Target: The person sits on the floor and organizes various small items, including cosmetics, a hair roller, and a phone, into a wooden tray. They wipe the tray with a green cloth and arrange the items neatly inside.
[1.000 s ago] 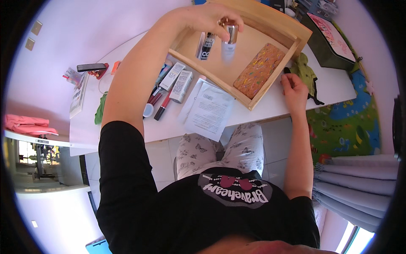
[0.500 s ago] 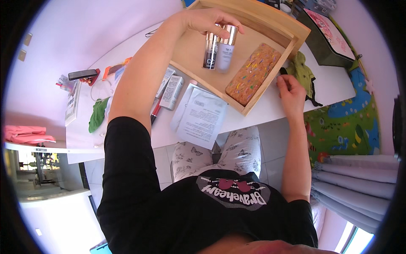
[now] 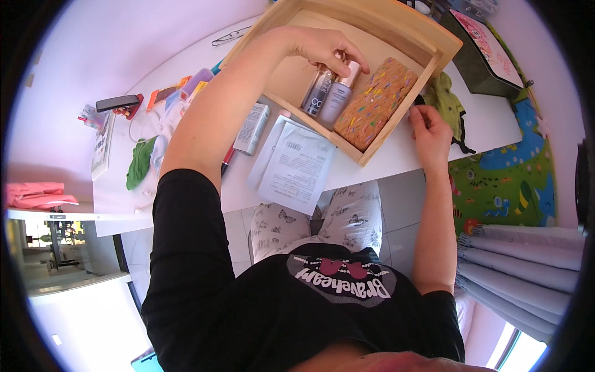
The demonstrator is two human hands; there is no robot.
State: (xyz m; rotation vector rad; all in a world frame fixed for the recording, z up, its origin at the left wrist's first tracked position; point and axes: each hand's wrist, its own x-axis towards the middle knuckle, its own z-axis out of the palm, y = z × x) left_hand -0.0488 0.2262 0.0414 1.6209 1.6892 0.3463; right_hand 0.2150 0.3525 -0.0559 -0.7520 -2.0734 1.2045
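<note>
Inside a light wooden box [image 3: 384, 152], my left hand [image 3: 328, 51] closes its fingers over the caps of two cosmetic bottles. One is a dark bottle [image 3: 317, 99] with a gold-toned cap; the other is a pale lilac bottle [image 3: 336, 102]. Both rest tilted near the box's front wall, side by side. To their right lies an oblong cork case [image 3: 377, 102] with colourful flecks. My right hand [image 3: 431, 131] is beside the box's right wall, its fingers curled and thumb against the index finger. Whether anything is pinched there is hidden.
White flat sachets [image 3: 294, 164], a small white carton [image 3: 252, 129] and a red-and-black tube [image 3: 228, 158] lie before the box on the white table [image 3: 353, 177]. A green cloth item [image 3: 443, 105] lies right of it. A dark case [image 3: 483, 59] stands behind.
My left hand has lowered the two bottles toward the box's front wall, closer to the cork case. The right hand stays almost in place.
</note>
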